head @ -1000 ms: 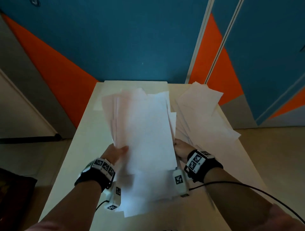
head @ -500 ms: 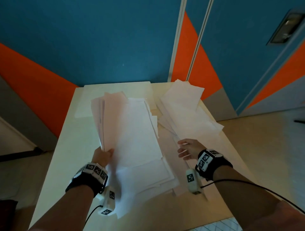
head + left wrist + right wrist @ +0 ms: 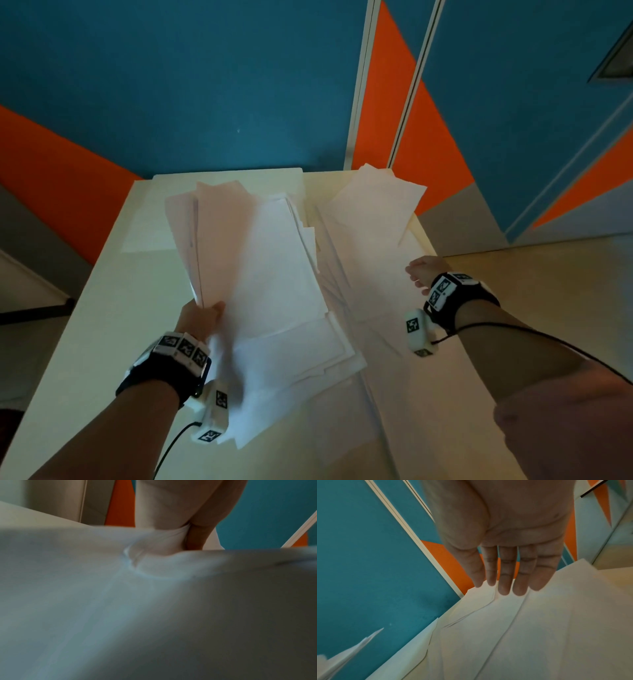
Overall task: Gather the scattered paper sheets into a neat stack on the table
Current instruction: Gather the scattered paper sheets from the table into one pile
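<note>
A: On the head view my left hand (image 3: 202, 317) pinches the fanned bundle of white paper sheets (image 3: 253, 260) at its near left edge, over the pale rectangular table (image 3: 102, 325). More loose white sheets (image 3: 370, 240) lie spread along the right side.

B: Left wrist?

A: Blurred paper, thumb (image 3: 197, 539) clamped on it.

B: Right wrist?

A: My right hand (image 3: 510, 545) is flat, fingers (image 3: 505, 577) straight and together, above those sheets. I'd slide them leftward gently, avoiding creases.

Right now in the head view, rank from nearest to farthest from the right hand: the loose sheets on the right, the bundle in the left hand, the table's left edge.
1. Loose sheets, beside right hand.
2. Bundle, centre-left, left hand holding.
3. Table's left edge, far left.
</note>
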